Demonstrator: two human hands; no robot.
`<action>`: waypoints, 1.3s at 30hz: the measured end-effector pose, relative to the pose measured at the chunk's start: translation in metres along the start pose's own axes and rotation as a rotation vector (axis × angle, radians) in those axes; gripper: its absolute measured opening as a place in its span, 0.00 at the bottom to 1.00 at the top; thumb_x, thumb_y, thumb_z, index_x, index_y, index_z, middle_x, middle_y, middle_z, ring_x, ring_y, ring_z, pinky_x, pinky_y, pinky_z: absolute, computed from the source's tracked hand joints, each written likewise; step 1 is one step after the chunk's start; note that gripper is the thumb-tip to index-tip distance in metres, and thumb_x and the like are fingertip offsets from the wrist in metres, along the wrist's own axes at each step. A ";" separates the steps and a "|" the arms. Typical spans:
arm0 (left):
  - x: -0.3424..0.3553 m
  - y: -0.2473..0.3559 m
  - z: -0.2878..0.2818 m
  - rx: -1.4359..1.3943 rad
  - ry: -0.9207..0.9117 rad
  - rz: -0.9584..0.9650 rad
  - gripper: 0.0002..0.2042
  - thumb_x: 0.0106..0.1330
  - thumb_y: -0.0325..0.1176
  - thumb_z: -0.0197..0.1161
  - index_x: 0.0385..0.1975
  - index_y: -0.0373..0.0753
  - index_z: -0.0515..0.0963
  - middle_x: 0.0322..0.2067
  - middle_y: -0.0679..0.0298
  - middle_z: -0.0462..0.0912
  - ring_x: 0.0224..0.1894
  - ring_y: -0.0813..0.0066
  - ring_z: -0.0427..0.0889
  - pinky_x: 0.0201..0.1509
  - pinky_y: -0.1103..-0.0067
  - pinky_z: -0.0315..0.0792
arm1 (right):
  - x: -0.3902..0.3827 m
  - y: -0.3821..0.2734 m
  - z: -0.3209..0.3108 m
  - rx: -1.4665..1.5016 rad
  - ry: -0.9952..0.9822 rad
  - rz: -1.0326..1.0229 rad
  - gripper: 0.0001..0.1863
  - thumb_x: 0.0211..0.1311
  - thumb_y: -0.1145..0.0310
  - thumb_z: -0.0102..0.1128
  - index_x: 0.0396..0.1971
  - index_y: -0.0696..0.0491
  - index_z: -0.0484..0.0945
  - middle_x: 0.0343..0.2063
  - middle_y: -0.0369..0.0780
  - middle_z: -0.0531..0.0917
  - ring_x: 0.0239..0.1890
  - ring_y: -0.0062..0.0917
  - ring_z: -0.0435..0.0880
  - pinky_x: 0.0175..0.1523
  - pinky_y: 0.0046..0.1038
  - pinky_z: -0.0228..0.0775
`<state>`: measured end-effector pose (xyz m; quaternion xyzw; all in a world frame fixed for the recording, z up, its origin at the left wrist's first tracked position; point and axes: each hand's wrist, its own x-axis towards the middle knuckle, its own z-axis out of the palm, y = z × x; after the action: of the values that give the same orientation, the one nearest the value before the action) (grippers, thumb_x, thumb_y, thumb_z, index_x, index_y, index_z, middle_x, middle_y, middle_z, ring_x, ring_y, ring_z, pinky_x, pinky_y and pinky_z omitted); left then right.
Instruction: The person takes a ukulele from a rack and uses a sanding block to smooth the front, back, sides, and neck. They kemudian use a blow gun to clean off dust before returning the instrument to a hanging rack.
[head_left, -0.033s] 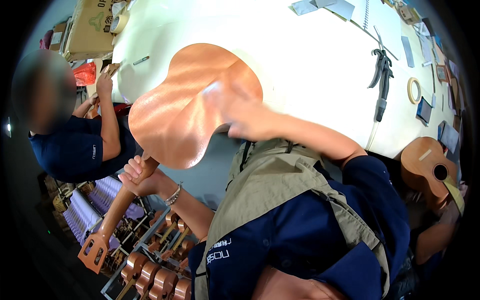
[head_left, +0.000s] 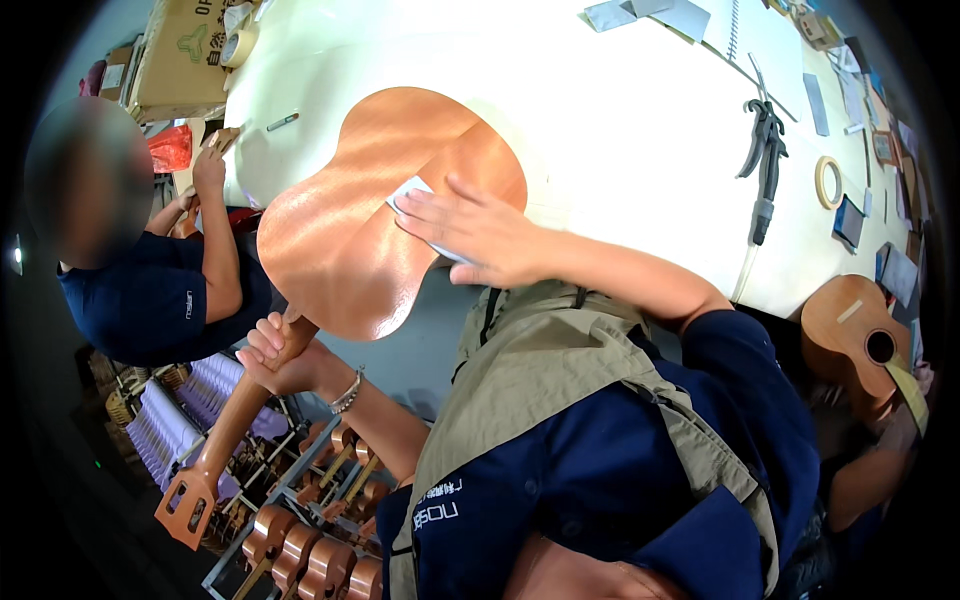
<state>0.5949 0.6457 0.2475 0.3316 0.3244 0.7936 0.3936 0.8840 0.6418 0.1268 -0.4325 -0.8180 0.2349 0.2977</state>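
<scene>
Head: white sheet (head_left: 407, 190) under right fingers (head_left: 432, 207)

A brown wooden guitar (head_left: 335, 215) sits back-up left of center, its neck (head_left: 232, 425) slanting to the lower left. A pale sheet (head_left: 406, 191), partly covered, rests on it.

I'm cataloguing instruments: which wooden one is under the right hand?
The glossy brown wooden instrument showing a holeless side; the far-right wooden instrument shows a round sound hole; others are racked.
</scene>
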 end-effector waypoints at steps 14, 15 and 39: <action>0.006 0.000 0.002 0.075 -0.094 0.043 0.17 0.67 0.36 0.45 0.14 0.47 0.55 0.12 0.74 0.55 0.17 0.83 0.60 0.29 0.82 0.62 | 0.039 0.038 0.009 0.048 0.117 0.202 0.34 0.64 0.54 0.39 0.66 0.52 0.45 0.67 0.40 0.49 0.69 0.34 0.43 0.69 0.43 0.27; 0.005 -0.002 0.013 0.098 -0.078 0.058 0.16 0.67 0.36 0.44 0.14 0.47 0.55 0.12 0.73 0.55 0.18 0.82 0.59 0.29 0.82 0.62 | 0.049 -0.003 0.002 -0.024 0.144 0.004 0.34 0.64 0.55 0.42 0.66 0.52 0.45 0.67 0.40 0.50 0.69 0.34 0.44 0.69 0.43 0.28; 0.030 -0.015 0.067 0.042 -0.263 0.195 0.25 0.60 0.61 0.44 0.18 0.42 0.64 0.14 0.67 0.62 0.16 0.75 0.63 0.29 0.76 0.64 | -0.085 0.039 0.018 0.506 0.278 0.405 0.37 0.65 0.40 0.22 0.67 0.51 0.43 0.65 0.46 0.52 0.69 0.34 0.45 0.69 0.38 0.35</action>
<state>0.6398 0.6955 0.2822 0.4708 0.2528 0.7708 0.3470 0.9321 0.5871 0.0649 -0.5265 -0.5830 0.4232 0.4514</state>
